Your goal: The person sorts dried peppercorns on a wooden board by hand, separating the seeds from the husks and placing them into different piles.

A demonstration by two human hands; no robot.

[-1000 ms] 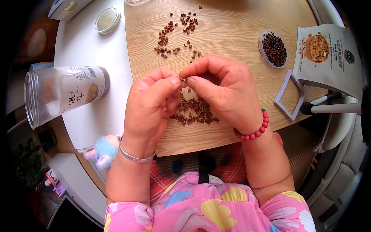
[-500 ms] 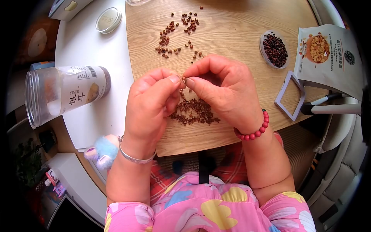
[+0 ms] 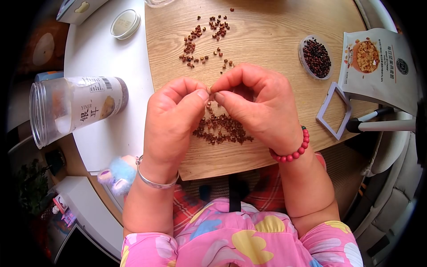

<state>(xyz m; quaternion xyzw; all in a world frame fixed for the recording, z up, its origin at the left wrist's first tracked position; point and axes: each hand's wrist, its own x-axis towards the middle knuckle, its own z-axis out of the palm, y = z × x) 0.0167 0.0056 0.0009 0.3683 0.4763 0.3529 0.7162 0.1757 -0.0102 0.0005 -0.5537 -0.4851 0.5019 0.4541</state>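
Thumb and forefinger of my left hand are pinched together, nearly tip to tip with those of my right hand, also pinched. A tiny brownish piece shows between the fingertips, mostly hidden. Below them on the wooden table lies a pile of reddish-brown husks. Beyond my hands is a loose scatter of reddish peppercorns. To the right, a round clear dish holds dark seeds.
A clear jar lies at the left, near a round lid on the white surface. At the right are a grey-white bag, a lilac frame and a chair. A fluffy toy is beside my left wrist.
My left hand's fingers have shifted slightly, with the lower fingers tucked further out of sight. Both hands stay at nearly the same place over the table.
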